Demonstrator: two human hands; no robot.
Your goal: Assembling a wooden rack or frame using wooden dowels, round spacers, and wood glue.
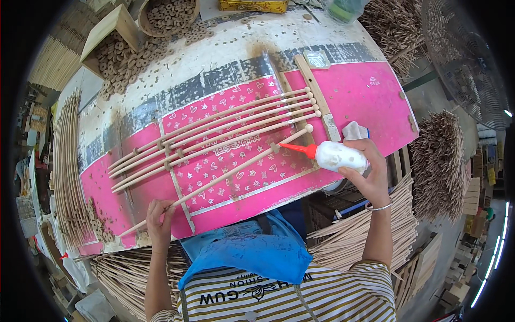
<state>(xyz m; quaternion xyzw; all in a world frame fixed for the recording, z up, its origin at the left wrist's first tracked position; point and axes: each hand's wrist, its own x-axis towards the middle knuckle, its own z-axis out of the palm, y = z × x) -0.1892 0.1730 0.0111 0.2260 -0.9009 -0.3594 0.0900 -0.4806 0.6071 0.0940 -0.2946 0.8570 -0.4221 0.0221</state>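
Tabletop (365, 99), diagonal stick (230, 174), knob (309, 128) rightward

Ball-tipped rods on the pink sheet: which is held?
The lowest ball-tipped rod, pinched in the left hand; the other ball-tipped rods lie grouped above it, untouched.

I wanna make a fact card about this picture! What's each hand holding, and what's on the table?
Left hand: holds a ball-ended wooden stick
Right hand: holds a white bottle
Red nozzle: points at the ring on that stick; touching unclear
Other sticks: lie side by side beyond it
Table cover: pink, patterned in the middle
Wooden box: loose rings in and beside it
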